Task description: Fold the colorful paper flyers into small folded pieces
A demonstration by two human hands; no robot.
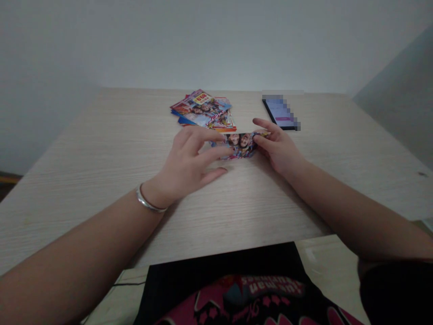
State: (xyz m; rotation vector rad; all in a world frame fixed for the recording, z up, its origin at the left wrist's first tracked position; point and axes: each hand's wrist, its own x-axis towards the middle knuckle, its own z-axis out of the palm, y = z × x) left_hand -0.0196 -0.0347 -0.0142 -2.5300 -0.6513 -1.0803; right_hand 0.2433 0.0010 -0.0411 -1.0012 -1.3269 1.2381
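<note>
A colourful printed leaflet (pixel 241 143), apparently folded into a narrow strip and showing photos of people, is in front of me. My right hand (pixel 278 146) grips its right end between thumb and fingers, with the index finger stretched out above it. My left hand (pixel 189 160), wearing a silver bangle (pixel 149 202) at the wrist, hovers over the leaflet's left part. Its fingers are apart and hide some of the print; whether a fingertip touches the paper I cannot tell. Just beyond lies a loose pile of similar leaflets (pixel 203 110), fanned unevenly.
A phone (pixel 282 113) with its screen lit lies flat at the back right, partly blurred out. The pale wood-grain table (pixel 216 212) runs back to a plain wall (pixel 216 45). My dark printed clothing (pixel 223 262) is at the near edge.
</note>
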